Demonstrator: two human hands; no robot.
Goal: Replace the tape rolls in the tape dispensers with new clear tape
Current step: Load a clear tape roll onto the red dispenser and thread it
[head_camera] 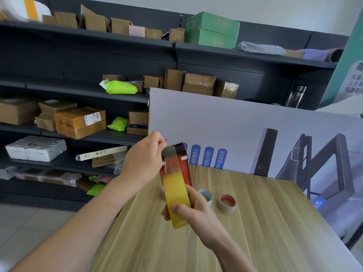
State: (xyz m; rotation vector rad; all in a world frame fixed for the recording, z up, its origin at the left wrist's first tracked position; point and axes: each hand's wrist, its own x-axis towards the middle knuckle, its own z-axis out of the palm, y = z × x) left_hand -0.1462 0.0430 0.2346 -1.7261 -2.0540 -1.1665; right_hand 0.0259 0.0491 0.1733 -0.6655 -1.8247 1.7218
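I hold a red tape dispenser (184, 165) upright above the wooden table (255, 222). A yellowish tape roll (176, 197) sits in it, seen edge-on. My right hand (194, 211) grips the roll and the dispenser's lower part, thumb on the roll's face. My left hand (143, 160) pinches the loose tape end (169, 153) and holds it up beside the black serrated cutter (179, 147). Two spare rolls lie flat on the table behind my right hand: a whitish one (206, 195) and one with a red core (226, 203).
A large printed board (255, 134) leans against the table's far edge. Dark shelving (78, 91) filled with cardboard boxes and parcels runs behind and to the left. The table's left edge drops to a light floor (29, 232).
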